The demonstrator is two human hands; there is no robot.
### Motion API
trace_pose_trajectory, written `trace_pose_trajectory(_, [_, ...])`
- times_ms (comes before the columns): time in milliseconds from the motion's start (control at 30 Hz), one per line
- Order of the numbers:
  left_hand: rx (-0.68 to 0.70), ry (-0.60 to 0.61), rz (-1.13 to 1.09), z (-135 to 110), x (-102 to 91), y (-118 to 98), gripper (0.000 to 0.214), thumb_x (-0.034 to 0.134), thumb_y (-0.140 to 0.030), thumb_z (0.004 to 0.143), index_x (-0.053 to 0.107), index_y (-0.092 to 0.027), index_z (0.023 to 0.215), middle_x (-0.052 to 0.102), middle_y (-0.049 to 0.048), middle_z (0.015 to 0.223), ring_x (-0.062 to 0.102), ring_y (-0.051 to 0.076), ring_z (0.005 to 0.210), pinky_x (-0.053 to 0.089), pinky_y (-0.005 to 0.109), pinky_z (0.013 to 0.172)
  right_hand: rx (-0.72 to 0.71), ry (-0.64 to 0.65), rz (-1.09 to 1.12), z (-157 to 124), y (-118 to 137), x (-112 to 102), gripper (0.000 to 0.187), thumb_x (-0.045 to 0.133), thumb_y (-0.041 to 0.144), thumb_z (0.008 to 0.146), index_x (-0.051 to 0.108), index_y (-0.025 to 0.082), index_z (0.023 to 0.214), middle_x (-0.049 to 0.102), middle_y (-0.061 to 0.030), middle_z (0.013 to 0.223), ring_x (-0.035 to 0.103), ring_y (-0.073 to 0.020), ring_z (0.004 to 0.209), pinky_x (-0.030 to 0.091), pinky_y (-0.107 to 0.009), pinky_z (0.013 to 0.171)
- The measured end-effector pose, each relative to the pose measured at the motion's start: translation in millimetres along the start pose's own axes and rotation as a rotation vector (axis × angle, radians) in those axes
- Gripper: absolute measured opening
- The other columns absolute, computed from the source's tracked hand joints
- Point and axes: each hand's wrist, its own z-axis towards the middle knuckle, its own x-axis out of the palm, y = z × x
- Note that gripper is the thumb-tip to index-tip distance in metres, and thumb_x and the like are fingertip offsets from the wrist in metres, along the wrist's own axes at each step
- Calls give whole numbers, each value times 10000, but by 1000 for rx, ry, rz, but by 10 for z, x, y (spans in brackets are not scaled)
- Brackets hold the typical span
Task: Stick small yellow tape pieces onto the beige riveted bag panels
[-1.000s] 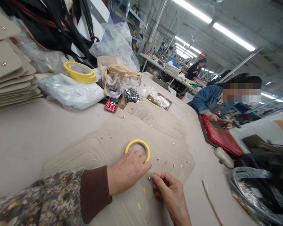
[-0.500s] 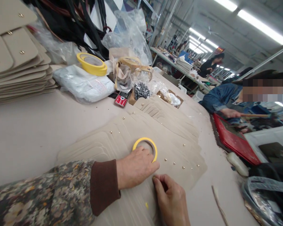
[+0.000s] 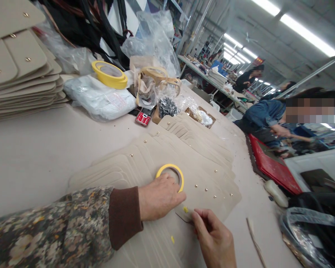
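My left hand (image 3: 163,197), in a floral sleeve with a brown cuff, rests over a roll of yellow tape (image 3: 181,175), its fingers curled into the ring. Under it lie spread, overlapping beige panels (image 3: 203,169) with small gold studs. My right hand (image 3: 214,236) is closed in a pinch just right of the left hand, low over the panels. A thin dark curved line runs to its fingertips; whether this is a thread or a panel edge, I cannot tell. Small yellow bits (image 3: 185,209) lie on the beige near both hands.
A tall stack of beige studded panels (image 3: 25,82) stands at the left. Behind are yellow tape rolls (image 3: 111,76) on a plastic-wrapped packet (image 3: 100,100), and black small parts (image 3: 167,108). At right, a co-worker (image 3: 262,117) holds a wooden-handled tool over a red piece (image 3: 273,163).
My right hand has moved right and slightly down, away from my left hand, uncovering a yellow bit and the thin dark line. My left hand stays on the tape roll.
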Motion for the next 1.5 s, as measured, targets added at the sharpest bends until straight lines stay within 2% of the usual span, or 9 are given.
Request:
trace_pose_trajectory(167, [-6, -35, -6, 1, 3, -6, 91, 530, -102, 882, 532, -179, 834, 608, 56, 777, 523, 226, 745, 336, 355, 667, -189, -99, -145, -143, -67, 235, 380, 554, 527, 889, 725, 195, 819, 744, -64, 753, 694, -194, 648, 515, -262, 646])
trace_pose_trajectory(333, [-7, -30, -24, 5, 12, -6, 104, 510, -97, 888, 531, -179, 828, 605, 64, 769, 521, 235, 741, 347, 364, 675, -261, -208, -225, -146, -65, 337, 399, 504, 512, 932, 710, 191, 817, 742, -71, 740, 690, -186, 611, 497, -259, 617])
trace_pose_trajectory(567, [-6, 9, -18, 17, -32, -4, 86, 532, -109, 881, 534, -183, 837, 619, 58, 783, 537, 242, 755, 355, 370, 674, -240, -140, -272, -42, -74, 257, 354, 496, 479, 935, 690, 198, 840, 718, -19, 642, 650, -145, 486, 465, -213, 509])
trace_pose_trajectory(833, [-12, 50, 2, 15, -46, -9, 89, 520, -99, 885, 527, -181, 849, 627, 58, 815, 547, 251, 799, 375, 372, 710, -154, -132, -179, 25, 33, 256, 315, 520, 439, 903, 716, 192, 898, 729, -25, 698, 664, -151, 565, 488, -207, 585])
trace_pose_trajectory(1233, [125, -174, -304, 22, -22, 13, 116, 481, -156, 936, 546, -176, 1029, 639, 18, 862, 600, 166, 742, 447, 256, 648, -28, 357, -34, 21, 116, 108, 274, 575, 312, 876, 657, 180, 651, 682, -4, 626, 631, -154, 616, 441, -209, 559])
trace_pose_trajectory(1300, [123, -201, -329, 10, 0, 17, 198, 472, -164, 947, 527, -177, 1137, 658, 20, 870, 621, 164, 752, 468, 250, 672, -35, 302, 78, 29, 124, 74, 239, 566, 329, 892, 696, 177, 761, 686, -3, 644, 615, -141, 572, 455, -205, 527])
trace_pose_trajectory(1367, [122, -215, -329, -2, 21, 16, 383, 468, -156, 950, 415, -191, 1327, 682, 29, 921, 648, 170, 789, 490, 252, 697, -118, 138, 173, 33, 141, 51, 202, 563, 326, 906, 702, 182, 928, 700, -6, 700, 608, -126, 542, 475, -198, 499])
trace_pose_trajectory(1433, [116, -207, -321, -12, 38, 11, 538, 476, -161, 953, 259, -193, 1444, 695, 51, 985, 669, 184, 837, 509, 265, 716, -291, -45, 179, 38, 175, 39, 164, 588, 263, 896, 683, 194, 1010, 720, -20, 794, 640, -125, 601, 511, -194, 539])
trace_pose_trajectory(1500, [90, -175, -309, -15, 50, 1, 550, 483, -182, 959, 232, -169, 1448, 701, 70, 986, 682, 201, 842, 519, 276, 704, -503, -148, 128, 50, 223, 41, 172, 610, 167, 871, 667, 202, 1029, 722, -33, 871, 667, -129, 709, 537, -192, 621])
